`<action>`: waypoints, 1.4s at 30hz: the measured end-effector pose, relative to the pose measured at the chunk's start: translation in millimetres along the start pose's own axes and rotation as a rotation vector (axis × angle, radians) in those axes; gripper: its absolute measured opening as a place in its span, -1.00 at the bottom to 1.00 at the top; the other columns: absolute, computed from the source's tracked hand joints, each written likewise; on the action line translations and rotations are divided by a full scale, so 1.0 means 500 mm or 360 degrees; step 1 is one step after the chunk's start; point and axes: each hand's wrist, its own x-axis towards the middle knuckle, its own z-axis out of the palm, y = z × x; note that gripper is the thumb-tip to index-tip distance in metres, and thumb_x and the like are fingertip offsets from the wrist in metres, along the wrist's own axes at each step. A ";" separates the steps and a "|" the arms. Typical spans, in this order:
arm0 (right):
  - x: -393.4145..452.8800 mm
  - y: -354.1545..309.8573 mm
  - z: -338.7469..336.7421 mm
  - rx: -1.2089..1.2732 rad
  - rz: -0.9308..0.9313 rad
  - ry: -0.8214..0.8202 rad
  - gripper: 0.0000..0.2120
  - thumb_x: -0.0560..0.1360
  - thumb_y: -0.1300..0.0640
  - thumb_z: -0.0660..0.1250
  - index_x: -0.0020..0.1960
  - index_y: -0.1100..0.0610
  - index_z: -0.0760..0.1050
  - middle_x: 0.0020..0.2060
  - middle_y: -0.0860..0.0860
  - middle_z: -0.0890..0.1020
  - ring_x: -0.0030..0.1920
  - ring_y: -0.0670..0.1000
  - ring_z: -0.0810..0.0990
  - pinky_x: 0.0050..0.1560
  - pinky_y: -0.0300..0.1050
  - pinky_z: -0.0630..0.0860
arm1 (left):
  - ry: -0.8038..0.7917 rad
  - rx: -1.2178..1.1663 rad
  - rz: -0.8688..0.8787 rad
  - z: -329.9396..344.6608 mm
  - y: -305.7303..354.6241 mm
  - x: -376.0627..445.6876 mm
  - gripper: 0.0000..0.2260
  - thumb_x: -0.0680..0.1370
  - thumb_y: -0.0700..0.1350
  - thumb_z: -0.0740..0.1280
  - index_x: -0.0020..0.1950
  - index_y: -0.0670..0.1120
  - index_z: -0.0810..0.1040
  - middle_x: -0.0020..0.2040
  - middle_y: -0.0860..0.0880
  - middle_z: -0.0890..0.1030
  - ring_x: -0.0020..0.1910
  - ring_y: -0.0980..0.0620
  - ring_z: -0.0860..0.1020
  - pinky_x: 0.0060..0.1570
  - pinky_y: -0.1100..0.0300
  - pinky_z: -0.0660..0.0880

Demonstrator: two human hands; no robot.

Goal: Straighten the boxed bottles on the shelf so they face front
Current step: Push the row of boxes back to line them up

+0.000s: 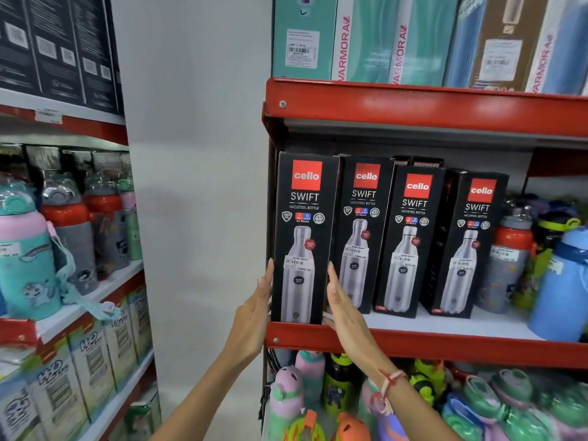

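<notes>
Though boxed, bottle box (304,240) between hands.

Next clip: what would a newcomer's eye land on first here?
Four tall black cardboard bottle boxes with red logo squares stand in a row on the red-edged metal shelf at centre. The left hand and right hand press flat against the sides of the leftmost box, at the shelf's front edge.

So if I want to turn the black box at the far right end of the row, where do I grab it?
Grab the far-right box by its two long narrow sides, low down, coming straight from the front. It stands tall and upright, angled a bit, so flat palms on both sides, like the left hand and right hand on the leftmost box, should twist it without tipping.
</notes>
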 end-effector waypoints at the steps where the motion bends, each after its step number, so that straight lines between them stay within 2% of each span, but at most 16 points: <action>1: 0.002 0.005 -0.006 0.0007 -0.0007 0.0030 -0.46 0.47 -0.42 -0.09 0.44 -0.44 -0.02 0.39 -0.36 0.12 0.41 -0.23 0.12 0.51 0.10 0.11 | 0.0074 0.0088 0.0038 0.007 -0.001 -0.002 -0.50 0.44 0.47 -0.13 0.38 0.50 0.10 0.48 0.03 0.35 0.43 -0.06 0.37 0.42 -0.11 0.30; 3: 0.008 0.014 -0.023 0.0022 -0.0043 0.0177 -0.44 0.47 -0.45 -0.07 0.44 -0.39 0.11 0.43 -0.29 0.20 0.46 -0.17 0.19 0.49 0.10 0.19 | 0.0394 0.0270 0.0198 0.027 0.006 -0.010 -0.54 0.59 0.25 -0.04 0.46 0.23 0.28 0.42 0.07 0.43 0.38 0.04 0.42 0.40 0.04 0.34; 6: 0.020 0.028 -0.067 0.0074 -0.0051 0.0488 -0.44 0.53 -0.34 -0.03 0.46 -0.17 0.24 0.44 -0.15 0.34 0.45 -0.09 0.29 0.47 0.08 0.24 | 0.0789 0.0372 0.0637 0.075 0.046 -0.017 -0.66 0.62 0.01 0.06 0.30 -0.03 0.48 0.24 0.01 0.51 0.21 0.16 0.47 0.26 0.31 0.38; 10: 0.025 0.045 -0.133 0.0192 0.0034 0.0551 -0.37 0.50 -0.32 -0.01 0.48 -0.06 0.24 0.43 -0.13 0.35 0.46 -0.07 0.28 0.49 0.06 0.21 | 0.0143 0.0310 0.0662 0.173 0.084 -0.004 -0.65 0.63 0.04 0.07 0.38 0.04 0.39 0.32 0.10 0.48 0.32 0.28 0.39 0.33 0.29 0.32; 13: 0.031 0.063 -0.159 0.0283 0.0167 0.0439 -0.36 0.53 -0.31 0.00 0.52 -0.04 0.14 0.50 -0.10 0.26 0.49 -0.07 0.21 0.52 0.02 0.12 | -0.0146 0.0134 0.0308 0.248 0.084 0.012 -0.42 0.57 0.26 -0.05 0.55 0.08 -0.02 0.57 0.14 0.06 0.53 0.23 0.02 0.51 0.18 -0.01; 16: 0.040 0.068 -0.171 0.0280 0.0218 0.0301 -0.16 0.39 -0.51 -0.01 0.54 -0.08 0.07 0.54 -0.08 0.18 0.52 -0.06 0.16 0.53 0.08 0.08 | -0.0077 0.0060 -0.0022 0.284 0.073 0.037 -0.28 0.47 0.41 -0.16 0.54 0.10 -0.20 0.59 0.09 -0.10 0.55 0.12 -0.06 0.48 0.10 -0.08; 19: 0.045 0.064 -0.170 0.0197 0.0231 0.0206 -0.27 0.45 -0.43 -0.09 0.54 -0.12 0.01 0.54 -0.14 0.11 0.53 -0.05 0.11 0.54 0.08 0.01 | -0.0071 0.0111 -0.0214 0.293 0.077 0.047 -0.30 0.48 0.38 -0.21 0.55 0.10 -0.18 0.55 -0.03 0.22 0.49 0.01 0.25 0.44 0.09 0.12; 21: 0.045 0.063 -0.170 0.0160 0.0245 0.0177 -0.29 0.46 -0.44 -0.11 0.53 -0.17 0.02 0.54 -0.14 0.13 0.53 -0.02 0.13 0.53 0.13 0.01 | -0.0012 0.0166 -0.0215 0.290 0.086 0.043 -0.39 0.54 0.29 -0.22 0.55 0.09 -0.09 0.07 0.06 0.57 0.06 0.20 0.51 0.13 0.35 0.33; 25: 0.037 0.064 -0.185 0.0129 0.0316 0.0167 -0.31 0.46 -0.43 -0.12 0.52 -0.17 0.09 0.52 -0.11 0.21 0.51 0.01 0.21 0.49 0.06 0.08 | 0.0016 0.0254 -0.0168 0.274 0.099 0.028 -0.35 0.50 0.31 -0.24 0.55 0.08 0.02 -0.31 0.16 0.33 -0.29 0.26 0.38 -0.28 0.45 0.31; 26: 0.033 0.065 -0.189 0.0129 0.0312 0.0156 -0.30 0.45 -0.44 -0.13 0.52 -0.18 0.10 0.52 -0.11 0.22 0.51 0.00 0.21 0.47 0.04 0.08 | 0.0003 0.0252 -0.0164 0.270 0.095 0.022 -0.36 0.52 0.30 -0.23 0.54 0.08 0.03 -0.28 0.17 0.37 -0.27 0.26 0.40 -0.26 0.48 0.36; 28: 0.018 0.066 -0.194 0.0127 0.0281 0.0140 -0.29 0.43 -0.46 -0.12 0.51 -0.20 0.11 0.52 -0.12 0.23 0.50 -0.01 0.22 0.47 0.03 0.08 | 0.0001 0.0186 -0.0159 0.263 0.085 0.012 -0.37 0.54 0.31 -0.20 0.54 0.07 0.08 0.14 0.02 0.60 0.15 0.10 0.53 0.20 0.36 0.35; 30: 0.001 0.069 -0.196 0.0120 0.0255 0.0141 -0.31 0.43 -0.47 -0.11 0.50 -0.24 0.12 0.51 -0.13 0.25 0.48 -0.01 0.27 0.50 0.04 0.11 | 0.0005 0.0175 -0.0167 0.255 0.080 0.001 -0.35 0.52 0.34 -0.20 0.54 0.08 0.11 0.40 -0.08 0.46 0.31 0.13 0.42 0.34 0.17 0.20; 33: -0.024 0.071 -0.198 0.0097 0.0230 0.0134 -0.34 0.43 -0.46 -0.11 0.48 -0.28 0.13 0.50 -0.15 0.27 0.47 -0.03 0.31 0.43 -0.06 0.12 | 0.0030 0.0171 -0.0160 0.242 0.073 -0.012 -0.20 0.39 0.48 -0.24 0.52 0.13 0.15 -0.06 0.15 0.56 -0.16 0.30 0.40 0.07 0.26 0.34; 36: -0.039 0.070 -0.198 0.0070 0.0210 0.0134 -0.35 0.44 -0.46 -0.11 0.48 -0.29 0.14 0.49 -0.15 0.29 0.45 -0.04 0.33 0.36 -0.12 0.15 | 0.0057 0.0134 -0.0154 0.235 0.059 -0.023 -0.10 0.28 0.58 -0.24 0.51 0.17 0.15 -0.18 0.26 0.42 -0.19 0.31 0.39 0.10 0.24 0.31; 39: -0.047 0.069 -0.201 0.0080 0.0188 0.0146 -0.38 0.45 -0.44 -0.10 0.46 -0.31 0.18 0.47 -0.13 0.33 0.43 -0.04 0.36 0.39 -0.10 0.18 | 0.0076 0.0175 -0.0144 0.237 0.063 -0.034 -0.20 0.34 0.49 -0.26 0.50 0.19 0.13 -0.32 0.22 0.30 -0.30 0.28 0.37 -0.16 0.41 0.27; 42: -0.050 0.073 -0.200 0.0097 0.0178 0.0180 -0.40 0.43 -0.47 -0.09 0.42 -0.35 0.20 0.46 -0.13 0.35 0.42 -0.04 0.38 0.47 0.00 0.20 | 0.0090 0.0209 -0.0135 0.236 0.055 -0.040 -0.20 0.33 0.52 -0.27 0.50 0.25 0.13 -0.31 0.21 0.25 -0.30 0.27 0.34 -0.24 0.37 0.27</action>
